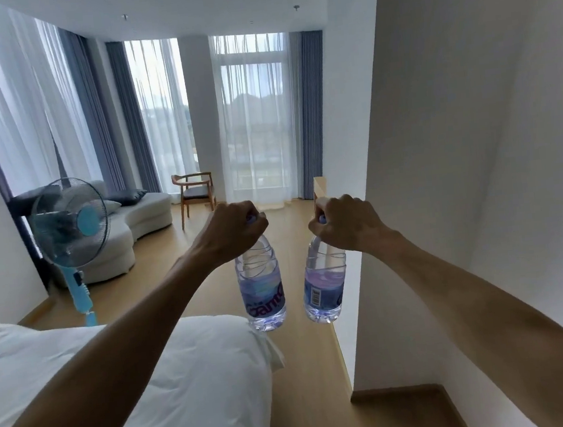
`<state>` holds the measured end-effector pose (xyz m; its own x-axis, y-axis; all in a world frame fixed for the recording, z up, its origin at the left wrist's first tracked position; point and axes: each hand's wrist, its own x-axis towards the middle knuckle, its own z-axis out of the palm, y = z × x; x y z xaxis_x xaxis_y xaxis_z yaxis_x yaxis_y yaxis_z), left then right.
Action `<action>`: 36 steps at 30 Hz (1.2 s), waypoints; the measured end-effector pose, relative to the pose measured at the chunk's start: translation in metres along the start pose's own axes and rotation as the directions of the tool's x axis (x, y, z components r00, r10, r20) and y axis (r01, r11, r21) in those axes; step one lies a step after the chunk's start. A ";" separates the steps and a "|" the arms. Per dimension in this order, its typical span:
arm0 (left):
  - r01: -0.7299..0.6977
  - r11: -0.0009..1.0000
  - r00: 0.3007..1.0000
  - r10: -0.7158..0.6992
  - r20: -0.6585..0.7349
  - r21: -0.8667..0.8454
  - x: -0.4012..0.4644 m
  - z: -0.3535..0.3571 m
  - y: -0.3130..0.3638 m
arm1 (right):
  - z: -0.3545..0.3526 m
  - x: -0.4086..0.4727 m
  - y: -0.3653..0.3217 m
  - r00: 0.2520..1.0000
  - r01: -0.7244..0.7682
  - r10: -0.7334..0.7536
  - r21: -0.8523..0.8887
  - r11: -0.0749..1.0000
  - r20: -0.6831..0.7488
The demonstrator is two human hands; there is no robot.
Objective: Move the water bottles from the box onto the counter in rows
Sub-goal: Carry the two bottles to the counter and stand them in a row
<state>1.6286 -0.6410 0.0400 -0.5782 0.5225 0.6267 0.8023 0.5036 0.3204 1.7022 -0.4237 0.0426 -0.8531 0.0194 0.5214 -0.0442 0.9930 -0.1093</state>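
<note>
Left hand [232, 232] and right hand [343, 223] each grip a bottle's cap end (left bottle [261, 287], right bottle [324, 283]), held mid-frame; bed [186, 377] lower left, fan [69, 223] at left, wall [457, 162] close on the right

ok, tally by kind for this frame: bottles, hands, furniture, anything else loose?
Water bottles: 2, one hanging from the left hand (left bottle), one from the right hand (right bottle)
Hands: 2
Beds: 1
Sofas: 1
Chairs: 1
Fans: 1
Total: 8
No box or counter is in view.
</note>
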 end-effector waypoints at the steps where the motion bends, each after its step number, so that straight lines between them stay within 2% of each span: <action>1: -0.006 1.000 1.000 0.006 0.000 0.005 0.017 0.007 -0.010 | 0.008 0.016 0.008 1.000 -0.010 0.010 -0.002 1.000 -0.008; 10: 0.002 1.000 1.000 -0.002 -0.024 -0.003 0.150 0.089 -0.110 | 0.091 0.152 0.094 0.994 -0.100 0.100 0.008 0.995 -0.052; 17: 0.045 0.999 0.999 -0.045 0.010 0.012 0.261 0.165 -0.181 | 0.157 0.276 0.175 0.998 -0.058 0.057 0.065 0.996 0.003; 22: 0.114 0.993 0.993 -0.113 -0.017 0.035 0.333 0.206 -0.235 | 0.201 0.365 0.222 0.998 -0.032 0.026 0.103 0.994 0.060; 32: 0.261 0.962 0.964 -0.257 -0.063 0.075 0.452 0.274 -0.357 | 0.308 0.516 0.283 0.997 -0.045 0.032 0.175 0.984 0.072; 36: 0.267 0.962 0.962 -0.263 -0.077 0.059 0.504 0.302 -0.419 | 0.359 0.586 0.300 0.995 -0.043 0.028 0.164 0.985 0.093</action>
<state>0.9567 -0.3807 0.0067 -0.7554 0.3172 0.5733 0.6084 0.6645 0.4340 1.0021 -0.1563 0.0119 -0.8987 0.0362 0.4371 -0.0923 0.9587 -0.2692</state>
